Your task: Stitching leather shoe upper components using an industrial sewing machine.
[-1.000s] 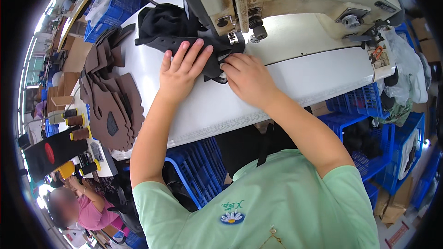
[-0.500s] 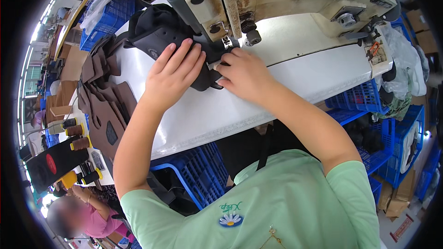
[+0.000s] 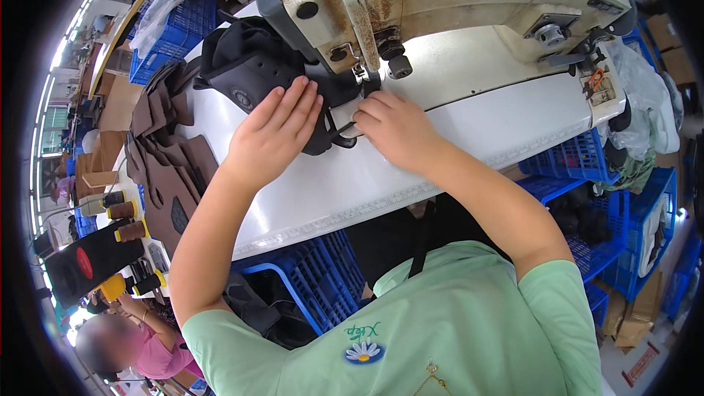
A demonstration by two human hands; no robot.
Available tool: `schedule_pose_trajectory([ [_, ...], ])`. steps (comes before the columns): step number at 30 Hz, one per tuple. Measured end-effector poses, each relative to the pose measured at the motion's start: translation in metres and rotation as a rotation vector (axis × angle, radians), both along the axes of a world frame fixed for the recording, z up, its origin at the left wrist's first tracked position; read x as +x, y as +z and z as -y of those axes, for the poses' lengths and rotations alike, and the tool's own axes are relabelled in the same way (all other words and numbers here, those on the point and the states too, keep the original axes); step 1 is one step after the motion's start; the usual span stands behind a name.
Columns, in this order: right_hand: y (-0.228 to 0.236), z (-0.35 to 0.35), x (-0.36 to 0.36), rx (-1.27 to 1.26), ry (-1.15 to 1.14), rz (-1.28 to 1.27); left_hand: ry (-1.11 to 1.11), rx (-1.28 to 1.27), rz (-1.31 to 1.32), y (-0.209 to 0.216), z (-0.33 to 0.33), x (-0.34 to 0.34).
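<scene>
On the white tabletop (image 3: 381, 169), under the head of a worn cream sewing machine (image 3: 440, 0), a black padded fabric piece (image 3: 249, 66) is lying with one end tucked beneath the needle area. The left hand (image 3: 275, 132) is lying flat on top of it, fingers (image 3: 297, 106) spread and released, pressing the material down rather than gripping it, most likely so it is staying smooth while it is sitting at the needle. The right hand (image 3: 392, 128) is sitting just beside the presser foot, its fingers (image 3: 367, 111) curled down onto the edge of the piece; whether they are pinching the fabric or only pushing on it I cannot tell. The piece is looking thick and dark, bunched into folds on its far side, with a small round grey badge on its upper face and a black loop or strap trailing toward the near edge. To the left, a stack of brown cut pieces (image 3: 165, 169) is resting on the tabletop, and blue crates (image 3: 308, 286) are standing underneath.
</scene>
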State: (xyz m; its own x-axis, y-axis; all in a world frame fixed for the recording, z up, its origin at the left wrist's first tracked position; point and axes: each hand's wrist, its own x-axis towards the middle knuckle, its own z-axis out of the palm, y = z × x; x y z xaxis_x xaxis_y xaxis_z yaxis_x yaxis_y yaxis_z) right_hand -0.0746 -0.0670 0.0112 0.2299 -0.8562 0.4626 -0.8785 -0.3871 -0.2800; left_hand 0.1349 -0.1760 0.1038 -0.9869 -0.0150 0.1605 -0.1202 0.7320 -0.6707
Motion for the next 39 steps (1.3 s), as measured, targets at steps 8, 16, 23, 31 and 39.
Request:
schedule_pose_trajectory([
  [8,-0.001,-0.001,-0.004,-0.09,-0.028,0.285,-0.023,-0.023,-0.019,-0.01,0.0,0.008],
  [16,0.003,-0.003,0.011,-0.019,-0.091,0.259,-0.1,-0.002,0.128,-0.023,-0.009,0.005],
  [23,0.004,-0.01,0.019,-0.004,-0.173,0.278,-0.128,0.025,0.142,-0.02,-0.011,0.0],
  [31,0.002,-0.011,0.014,0.027,-0.174,0.17,-0.135,0.088,0.152,-0.02,-0.018,-0.005],
  [39,-0.001,-0.006,0.013,-0.102,-0.192,0.193,-0.119,0.061,0.131,-0.025,-0.025,-0.01],
])
